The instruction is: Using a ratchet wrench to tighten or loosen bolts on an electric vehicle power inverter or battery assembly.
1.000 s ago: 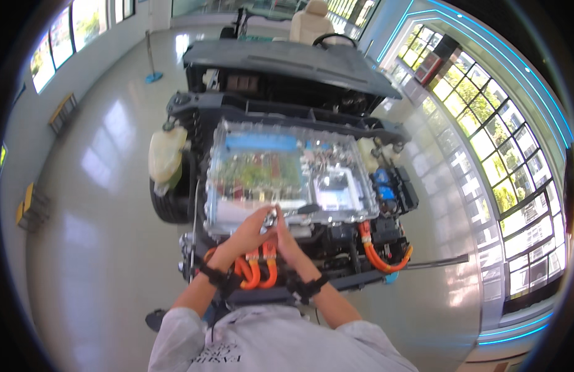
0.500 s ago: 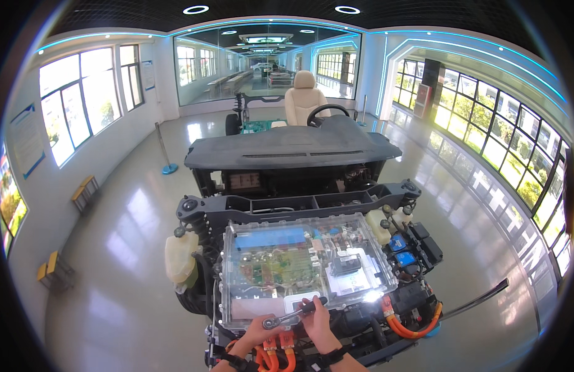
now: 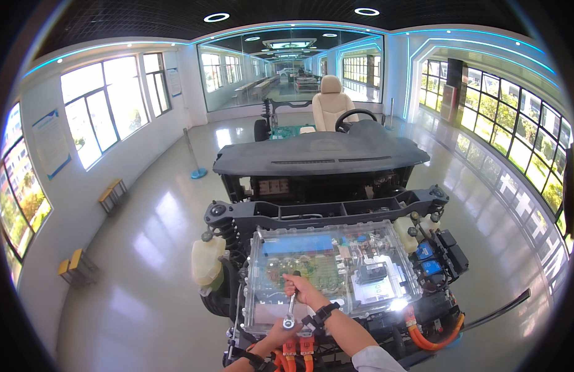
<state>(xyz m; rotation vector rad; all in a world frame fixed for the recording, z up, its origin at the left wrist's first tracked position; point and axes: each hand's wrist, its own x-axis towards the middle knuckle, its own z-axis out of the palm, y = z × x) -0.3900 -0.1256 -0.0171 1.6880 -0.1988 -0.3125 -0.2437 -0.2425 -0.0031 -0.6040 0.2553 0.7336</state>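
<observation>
A ratchet wrench (image 3: pixel 292 308) stands out over the near edge of a clear-covered box (image 3: pixel 250 282) that holds circuit boards. My right hand (image 3: pixel 303 290) is closed round the dark end of its handle, above the clear cover. My left hand (image 3: pixel 282 335) is closed at the wrench's round head, low at the box's front edge; part of its fingers is hidden under the head. Whether a socket or bolt sits below the head, I cannot tell. Orange cables (image 3: pixel 307 347) come out just beside my left hand.
The box sits in a bare car chassis, with a dashboard (image 3: pixel 318 158) and a beige seat (image 3: pixel 332 105) beyond it. A whitish tank (image 3: pixel 209 261) stands at left. More orange cables (image 3: pixel 423 340) loop at right. A black bar (image 3: pixel 498 309) juts out right.
My right hand has swung forward along with the wrench handle, which now points away from me instead of to the right. The view has shifted left, so the chassis appears farther right.
</observation>
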